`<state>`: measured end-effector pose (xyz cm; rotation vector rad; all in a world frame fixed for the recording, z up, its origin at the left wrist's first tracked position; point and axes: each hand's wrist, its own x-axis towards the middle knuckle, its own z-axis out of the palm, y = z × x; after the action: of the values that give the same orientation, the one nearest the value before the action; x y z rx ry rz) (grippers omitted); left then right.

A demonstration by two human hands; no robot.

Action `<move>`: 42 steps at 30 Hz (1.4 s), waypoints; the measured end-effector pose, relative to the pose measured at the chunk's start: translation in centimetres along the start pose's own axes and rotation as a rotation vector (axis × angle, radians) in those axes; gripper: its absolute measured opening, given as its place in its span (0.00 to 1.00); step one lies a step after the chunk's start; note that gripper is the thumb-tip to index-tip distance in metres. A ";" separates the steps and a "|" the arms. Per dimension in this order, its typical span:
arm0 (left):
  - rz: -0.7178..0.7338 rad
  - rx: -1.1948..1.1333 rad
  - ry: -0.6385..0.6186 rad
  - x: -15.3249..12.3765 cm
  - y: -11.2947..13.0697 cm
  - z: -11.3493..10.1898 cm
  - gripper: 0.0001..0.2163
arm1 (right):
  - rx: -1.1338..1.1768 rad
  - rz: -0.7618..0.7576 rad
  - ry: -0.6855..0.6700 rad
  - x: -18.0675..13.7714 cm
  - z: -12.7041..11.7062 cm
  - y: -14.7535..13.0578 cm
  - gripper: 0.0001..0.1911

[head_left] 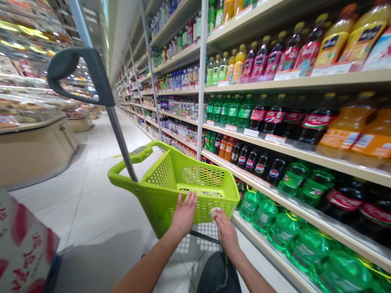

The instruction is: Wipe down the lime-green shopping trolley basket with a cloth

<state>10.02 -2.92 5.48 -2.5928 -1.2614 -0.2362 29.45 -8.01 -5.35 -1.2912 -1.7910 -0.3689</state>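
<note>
A lime-green plastic basket cart (195, 162) with perforated walls stands on the floor in front of me. A slanted metal pole with a dark grey loop handle (105, 81) rises from its left end. My left hand (185, 209) lies on the near wall of the basket, fingers stretched out over the rim. My right hand (226, 232) is at the right part of that wall, fingers closed around a small crumpled whitish cloth (215, 212). Most of the cloth is hidden by the fingers. The upper basket shows only its perforated bottom.
Long shelves (284, 83) of bottled drinks run along the right. Large green soda bottles (275, 224) stand low beside the cart. A rounded display counter (36, 146) is at the left, and a printed red-and-white box (26, 244) is at the lower left. Pale floor tiles (100, 195) lie between.
</note>
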 end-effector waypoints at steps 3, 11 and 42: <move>-0.022 -0.002 -0.005 0.2 0.4 0.4 0.28 | -0.047 0.048 0.078 1.4 -1.8 1.9 0.24; -0.007 -0.018 0.019 0.3 1.1 0.7 0.28 | -0.103 0.072 -0.049 -4.1 -1.5 4.4 0.27; -0.038 0.048 0.124 -2.9 -1.5 1.7 0.28 | 0.059 -0.041 0.019 4.0 0.7 -2.7 0.25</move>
<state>7.09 -3.66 3.32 -2.4747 -1.2576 -0.3636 26.43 -6.19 -1.99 -1.2079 -1.8021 -0.3477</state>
